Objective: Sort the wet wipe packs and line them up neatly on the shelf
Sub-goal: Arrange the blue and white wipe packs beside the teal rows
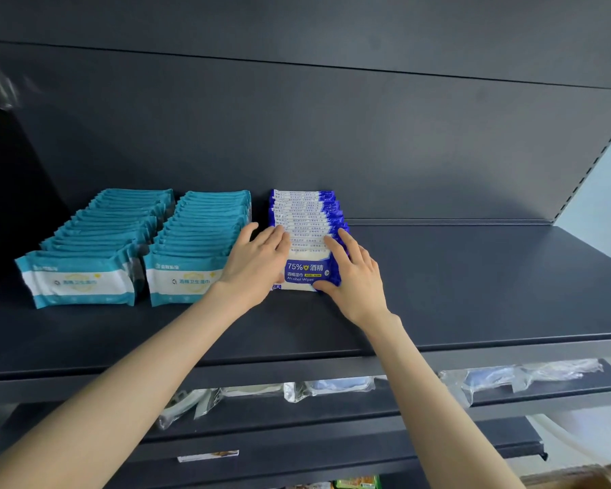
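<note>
Two rows of teal-and-white plastic wipe packs [127, 238] and one row of blue-and-white alcohol wipe packs [306, 220] stand overlapped on the dark shelf [473, 277].

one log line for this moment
step: squaring blue pack row | left hand: presses its left side | right hand: presses its right side | teal pack rows: two, at left

Three rows stand here: one teal row [99, 234] at nine o'clock, a second teal row [198, 234] nearer centre, one blue row [306, 220]. Each holds perhaps a dozen-plus packs, too overlapped to count.
</note>
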Action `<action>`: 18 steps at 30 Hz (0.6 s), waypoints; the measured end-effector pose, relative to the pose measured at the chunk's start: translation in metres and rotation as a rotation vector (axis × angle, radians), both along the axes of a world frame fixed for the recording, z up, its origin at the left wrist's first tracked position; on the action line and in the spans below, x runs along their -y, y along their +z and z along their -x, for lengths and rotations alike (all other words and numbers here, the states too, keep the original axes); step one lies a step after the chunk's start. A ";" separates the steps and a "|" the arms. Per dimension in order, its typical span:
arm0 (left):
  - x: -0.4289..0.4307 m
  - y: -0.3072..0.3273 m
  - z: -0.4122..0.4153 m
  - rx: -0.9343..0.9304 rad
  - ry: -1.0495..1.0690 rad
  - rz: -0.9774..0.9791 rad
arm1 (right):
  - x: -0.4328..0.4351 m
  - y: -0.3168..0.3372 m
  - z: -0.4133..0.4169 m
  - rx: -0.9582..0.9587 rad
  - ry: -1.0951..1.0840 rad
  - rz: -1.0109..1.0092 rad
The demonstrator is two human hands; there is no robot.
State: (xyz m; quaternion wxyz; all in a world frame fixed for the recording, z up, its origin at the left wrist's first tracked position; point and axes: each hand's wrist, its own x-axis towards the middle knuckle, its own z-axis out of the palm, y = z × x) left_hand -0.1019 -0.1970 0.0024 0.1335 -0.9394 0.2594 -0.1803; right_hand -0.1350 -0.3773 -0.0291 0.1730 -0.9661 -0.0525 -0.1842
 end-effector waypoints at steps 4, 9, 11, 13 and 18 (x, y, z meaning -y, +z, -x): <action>0.004 0.004 0.001 -0.001 0.027 -0.029 | -0.001 0.001 -0.001 -0.015 -0.008 0.001; 0.003 0.007 0.005 -0.022 0.041 -0.062 | -0.002 0.003 0.004 -0.019 -0.013 0.031; 0.002 0.009 0.008 -0.027 0.040 -0.066 | -0.003 0.004 0.006 -0.023 -0.016 0.038; 0.001 0.010 0.011 -0.033 0.035 -0.062 | -0.003 0.005 0.008 -0.028 -0.017 0.042; -0.003 0.017 0.017 -0.076 0.023 -0.030 | -0.006 0.008 0.012 -0.051 -0.027 0.068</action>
